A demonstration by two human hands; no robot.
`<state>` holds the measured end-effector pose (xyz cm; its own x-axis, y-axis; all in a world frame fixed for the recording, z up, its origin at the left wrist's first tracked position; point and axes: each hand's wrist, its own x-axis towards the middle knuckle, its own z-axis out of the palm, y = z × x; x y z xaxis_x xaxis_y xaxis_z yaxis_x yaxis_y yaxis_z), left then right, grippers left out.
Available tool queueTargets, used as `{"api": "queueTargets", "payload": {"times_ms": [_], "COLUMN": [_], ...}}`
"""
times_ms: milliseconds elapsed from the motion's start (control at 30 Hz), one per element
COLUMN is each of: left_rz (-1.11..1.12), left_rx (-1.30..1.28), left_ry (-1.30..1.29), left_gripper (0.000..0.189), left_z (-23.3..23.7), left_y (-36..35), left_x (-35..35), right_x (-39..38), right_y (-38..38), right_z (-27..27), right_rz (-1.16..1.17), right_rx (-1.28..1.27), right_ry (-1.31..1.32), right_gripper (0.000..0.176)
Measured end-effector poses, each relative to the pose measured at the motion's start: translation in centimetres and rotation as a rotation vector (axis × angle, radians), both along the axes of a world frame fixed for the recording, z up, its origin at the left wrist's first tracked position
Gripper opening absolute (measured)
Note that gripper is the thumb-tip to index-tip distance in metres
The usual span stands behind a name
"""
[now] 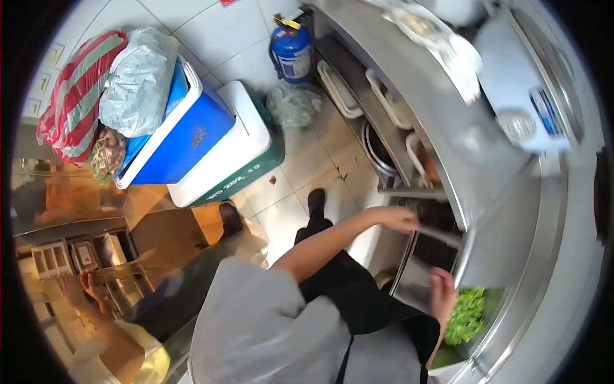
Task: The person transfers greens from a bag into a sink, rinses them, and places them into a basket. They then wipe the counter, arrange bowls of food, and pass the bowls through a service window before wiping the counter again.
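Observation:
My left hand (400, 219) reaches across to the right, its fingers curled closed at the end of a pale flat metal strip (440, 237). Whether it grips that strip, I cannot tell. Below the strip are dark rectangular openings and a grey metal panel (412, 280), under the edge of the steel counter (505, 211). My right hand (442, 291) is raised beside this panel, fingers smeared by motion. Close to its wrist lies a heap of green leaves (465, 317).
Shelves under the counter hold white tubs (340, 89) and a round metal pot (378, 148). A blue fire extinguisher (292, 54), a clear plastic bag (293, 105), a green-and-white box (246, 157) and a blue crate (182, 137) with bags stand ahead. Another person (121, 352) works at left.

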<state>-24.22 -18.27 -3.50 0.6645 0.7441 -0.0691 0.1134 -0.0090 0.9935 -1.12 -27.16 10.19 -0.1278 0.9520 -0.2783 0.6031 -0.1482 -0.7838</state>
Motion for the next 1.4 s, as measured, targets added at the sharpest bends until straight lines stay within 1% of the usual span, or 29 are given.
{"api": "queueTargets", "payload": {"times_ms": [33, 67, 133, 200, 233, 267, 300, 333, 367, 400, 433, 467, 500, 567, 600, 667, 700, 800, 833, 867, 933, 1000, 1067, 1133, 1200, 1267, 1300, 1333, 1400], "left_rz": [0.202, 0.361, 0.66, 0.878, 0.946, 0.96, 1.214, 1.241, 1.365, 1.406, 1.425, 1.44, 1.441, 1.517, 1.513, 1.503, 1.507, 1.472, 1.488, 1.502, 1.54, 1.567, 1.567, 1.572, 1.595, 1.632, 1.564, 1.556, 1.777], "left_rx": [-0.012, -0.01, -0.161, -0.288, -0.378, -0.273, -0.563, -0.533, -0.622, -0.631, -0.671, -0.713, -0.742, -0.787, -0.822, -0.833, -0.85, -0.854, -0.793, -0.732, -0.722, -0.662, -0.634, -0.609, -0.623, -0.53, -0.544, -0.54, -0.741], "left_ry": [0.204, 0.342, 0.489, 0.525, 0.575, 0.626, 0.525, 0.56, 0.436, 0.444, 0.443, 0.448, 0.448, 0.386, 0.376, 0.345, 0.314, 0.266, 0.225, 0.186, 0.166, 0.195, 0.175, 0.164, 0.065, -0.079, -0.067, -0.054, -0.427], "left_gripper": [0.038, 0.035, 0.031, 0.029, 0.028, 0.026, 0.023, 0.021, 0.02, 0.021, 0.021, 0.021, 0.021, 0.021, 0.021, 0.021, 0.021, 0.02, 0.02, 0.02, 0.021, 0.021, 0.021, 0.022, 0.023, 0.029, 0.042, 0.042, 0.07], "left_z": [-3.2, -15.3, -15.5, -25.0, -22.1, -25.0, -26.9, -30.1, -30.2, -32.7, -34.6, -36.6, -38.7, -42.1, -43.0, -44.5, -44.8, -44.2, -44.2, -44.2, -41.9, -40.3, -37.9, -34.5, -30.4, -27.7, -26.7, -24.2, -18.2], "left_y": [-1.7, -3.4, -7.2, -11.1, -11.8, -13.6, -14.8, -16.5, -17.2, -18.3, -19.2, -20.1, -21.1, -22.6, -23.3, -23.4, -23.0, -21.4, -20.8, -20.2, -18.3, -17.2, -16.3, -15.1, -12.9, -10.9, -10.1, -8.9, -6.5], "left_x": [-4.4, -6.1, -13.4, -17.1, -19.4, -20.7, -21.0, -21.6, -22.1, -22.2, -22.0, -22.0, -21.6, -20.0, -19.0, -17.7, -17.3, -15.8, -15.5, -15.3, -16.4, -17.3, -18.1, -19.0, -20.1, -20.7, -21.3, -22.1, -22.6], "right_x": [-4.1, -7.5, -14.5, -20.3, -23.2, -26.1, -28.8, -32.2, -35.5, -37.7, -40.4, -42.3, -43.7, -44.9, -44.8, -45.7, -45.8, -45.2, -45.0, -45.1, -45.3, -44.1, -41.9, -40.9, -39.1, -36.4, -36.2, -36.3, -34.9], "right_y": [2.6, 5.0, 9.6, 14.7, 17.8, 20.6, 23.7, 26.5, 29.8, 33.0, 35.2, 37.1, 39.4, 42.6, 42.3, 43.0, 42.4, 41.4, 40.9, 40.5, 39.4, 37.8, 36.7, 34.3, 31.5, 26.7, 23.7, 20.1, 14.6], "right_z": [-2.5, -6.1, -14.6, -25.8, -30.6, -35.3, -40.2, -43.3, -45.7, -49.7, -49.8, -51.9, -54.8, -61.8, -62.3, -59.5, -59.8, -57.7, -57.2, -56.6, -54.6, -51.8, -50.1, -47.6, -47.8, -48.6, -45.4, -41.4, -37.3], "right_rz": [0.094, 0.207, 0.512, 0.591, 0.665, 0.734, 0.724, 0.674, 0.662, 0.57, 0.587, 0.459, 0.394, 0.356, 0.373, 0.66, 0.603, 0.753, 0.799, 0.798, 0.494, 0.435, 0.645, 0.73, 0.764, 0.907, 0.944, 0.982, 1.021], "right_rx": [-0.131, -0.241, -0.15, -0.11, -0.017, 0.068, 0.189, 0.24, 0.162, 0.195, 0.335, 0.359, 0.32, 0.387, 0.368, 0.082, 0.379, 0.333, 0.549, 0.554, 0.716, 0.807, 0.842, 0.832, 0.684, 0.791, 0.757, 0.72, 0.649], "right_ry": [-0.004, -0.064, -0.129, -0.122, -0.223, -0.321, -0.297, -0.401, -0.445, -0.415, -0.301, -0.44, -0.324, -0.333, -0.353, -0.602, -0.476, -0.531, -0.588, -0.578, -0.59, -0.468, -0.378, -0.413, -0.536, -0.533, -0.507, -0.482, -0.244], "right_gripper": [0.02, 0.023, 0.027, 0.031, 0.034, 0.037, 0.033, 0.034, 0.034, 0.033, 0.036, 0.045, 0.058, 0.069, 0.069, 0.075, 0.067, 0.053, 0.038, 0.038, 0.028, 0.025, 0.02, 0.018, 0.019, 0.017, 0.015, 0.014, 0.014]}}
